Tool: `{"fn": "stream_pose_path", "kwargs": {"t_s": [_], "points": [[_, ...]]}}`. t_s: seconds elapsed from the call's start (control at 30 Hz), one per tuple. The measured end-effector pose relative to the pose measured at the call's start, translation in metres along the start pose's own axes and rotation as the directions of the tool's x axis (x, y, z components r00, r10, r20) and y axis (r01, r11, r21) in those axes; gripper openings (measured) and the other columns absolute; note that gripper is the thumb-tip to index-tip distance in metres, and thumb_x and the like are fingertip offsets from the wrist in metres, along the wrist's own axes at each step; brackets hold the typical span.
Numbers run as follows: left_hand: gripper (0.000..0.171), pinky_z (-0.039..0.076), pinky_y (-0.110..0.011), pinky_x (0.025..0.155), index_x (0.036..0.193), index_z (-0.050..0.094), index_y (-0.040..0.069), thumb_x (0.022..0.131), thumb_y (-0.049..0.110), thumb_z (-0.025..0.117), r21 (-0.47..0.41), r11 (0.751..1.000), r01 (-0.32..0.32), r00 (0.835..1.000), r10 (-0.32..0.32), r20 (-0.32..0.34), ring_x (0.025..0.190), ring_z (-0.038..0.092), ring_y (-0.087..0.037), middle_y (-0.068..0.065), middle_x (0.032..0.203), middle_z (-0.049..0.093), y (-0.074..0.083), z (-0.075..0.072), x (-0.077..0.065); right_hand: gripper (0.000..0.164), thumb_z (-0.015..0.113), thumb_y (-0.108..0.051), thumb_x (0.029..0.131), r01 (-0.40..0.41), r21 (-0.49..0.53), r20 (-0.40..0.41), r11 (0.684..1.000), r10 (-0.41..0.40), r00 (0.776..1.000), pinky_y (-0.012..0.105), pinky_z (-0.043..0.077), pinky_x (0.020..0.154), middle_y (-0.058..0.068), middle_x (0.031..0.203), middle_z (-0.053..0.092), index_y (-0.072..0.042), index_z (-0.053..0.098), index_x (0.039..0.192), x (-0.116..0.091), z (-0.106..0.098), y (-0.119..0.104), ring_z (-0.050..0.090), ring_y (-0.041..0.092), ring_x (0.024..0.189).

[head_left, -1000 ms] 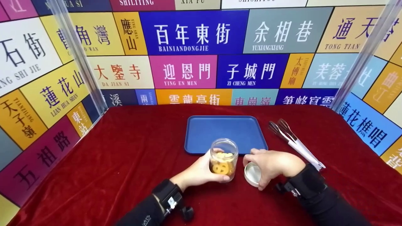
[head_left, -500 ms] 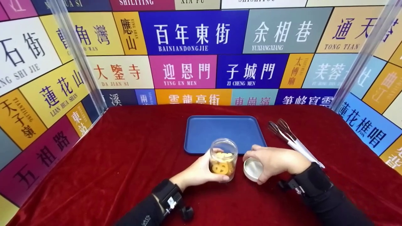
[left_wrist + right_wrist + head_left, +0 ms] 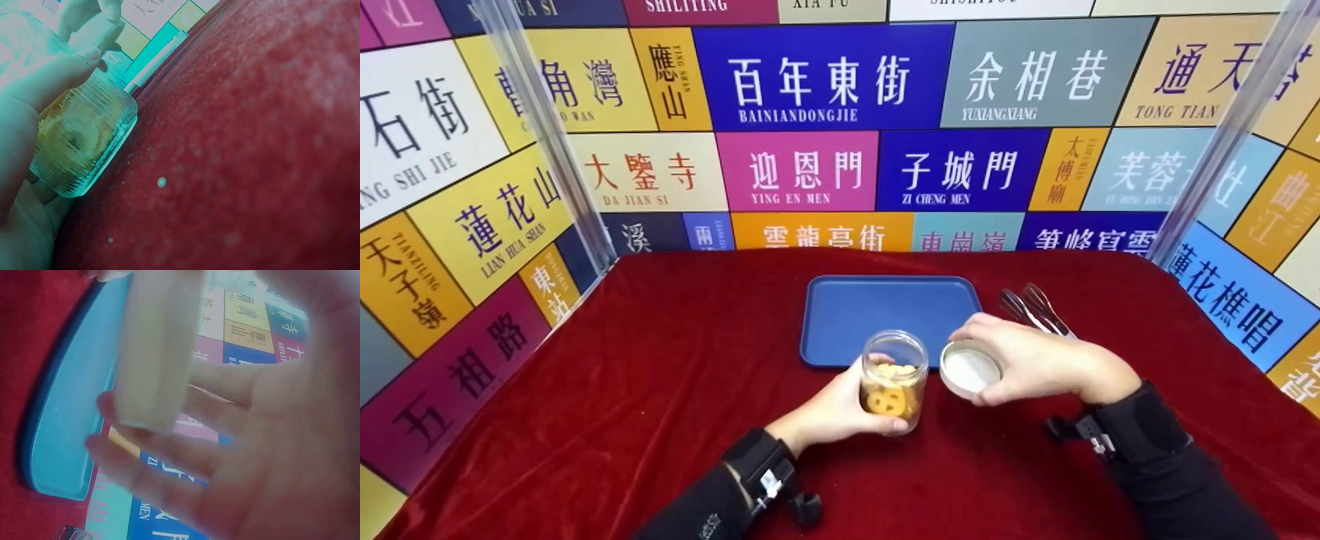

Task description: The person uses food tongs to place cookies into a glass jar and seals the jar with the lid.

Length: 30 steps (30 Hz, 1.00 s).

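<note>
In the head view, a clear jar (image 3: 901, 351) of yellow, pretzel-shaped biscuits (image 3: 887, 403) stands uncovered at the tray's near edge. My left hand (image 3: 840, 409) grips it from the left, and the left wrist view shows the thumb across the ribbed side of the jar (image 3: 107, 132). Just right of the jar, my right hand (image 3: 1039, 361) holds a round, pale lid (image 3: 971, 371) by its rim, its inner face turned toward the camera. Seen from the right wrist, the lid (image 3: 154, 354) is blurred and edge-on between thumb and fingers.
Behind the jar lies a blue tray (image 3: 885, 311) on the red cloth (image 3: 697, 322). Tongs (image 3: 1039, 306) lie to its right, their handles hidden behind my right hand. Walls with coloured sign panels (image 3: 817, 79) and clear corner posts (image 3: 547, 135) enclose the table.
My right hand has lifted the lid away from the cloth, up and slightly to the right, and now covers the tongs' handles. The left hand and jar have stayed put.
</note>
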<state>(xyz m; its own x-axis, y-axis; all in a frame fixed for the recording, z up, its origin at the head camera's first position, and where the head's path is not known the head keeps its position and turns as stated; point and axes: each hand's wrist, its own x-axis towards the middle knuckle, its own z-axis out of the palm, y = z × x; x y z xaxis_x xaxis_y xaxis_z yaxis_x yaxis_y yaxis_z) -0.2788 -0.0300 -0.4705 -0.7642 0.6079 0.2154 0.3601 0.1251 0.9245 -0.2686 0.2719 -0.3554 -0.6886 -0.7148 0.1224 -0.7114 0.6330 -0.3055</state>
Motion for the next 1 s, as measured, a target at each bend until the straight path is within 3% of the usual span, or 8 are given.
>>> {"fn": "stream_pose_path", "kwargs": {"t_s": [0.43, 1.0], "points": [[0.087, 0.049, -0.03, 0.107, 0.149, 0.041, 0.001, 0.082, 0.018, 0.094, 0.005, 1.0, 0.001, 1.0, -0.001, -0.002, 0.115, 0.067, -0.012, 0.003, 0.127, 0.07, -0.0013, 0.0006, 0.001, 0.071, 0.088, -0.041, 0.085, 0.015, 0.003, -0.117, 1.0, -0.014, 0.993, 0.044, 0.056, 0.095, -0.002, 0.133, 0.063, -0.011, 0.063, 0.144, 0.0005, -0.0066, -0.004, 0.061, 0.015, 0.115], [0.089, 0.049, -0.033, 0.11, 0.151, 0.041, 0.0, 0.082, 0.018, 0.094, -0.011, 1.0, -0.01, 1.0, 0.01, -0.004, 0.12, 0.066, -0.013, 0.002, 0.131, 0.068, -0.0007, 0.0001, 0.0001, 0.068, 0.09, -0.037, 0.083, 0.039, -0.006, -0.177, 0.999, -0.039, 0.983, 0.042, 0.058, 0.092, -0.002, 0.129, 0.066, -0.009, 0.066, 0.14, 0.0008, -0.0093, -0.0081, 0.062, 0.016, 0.113]]}}
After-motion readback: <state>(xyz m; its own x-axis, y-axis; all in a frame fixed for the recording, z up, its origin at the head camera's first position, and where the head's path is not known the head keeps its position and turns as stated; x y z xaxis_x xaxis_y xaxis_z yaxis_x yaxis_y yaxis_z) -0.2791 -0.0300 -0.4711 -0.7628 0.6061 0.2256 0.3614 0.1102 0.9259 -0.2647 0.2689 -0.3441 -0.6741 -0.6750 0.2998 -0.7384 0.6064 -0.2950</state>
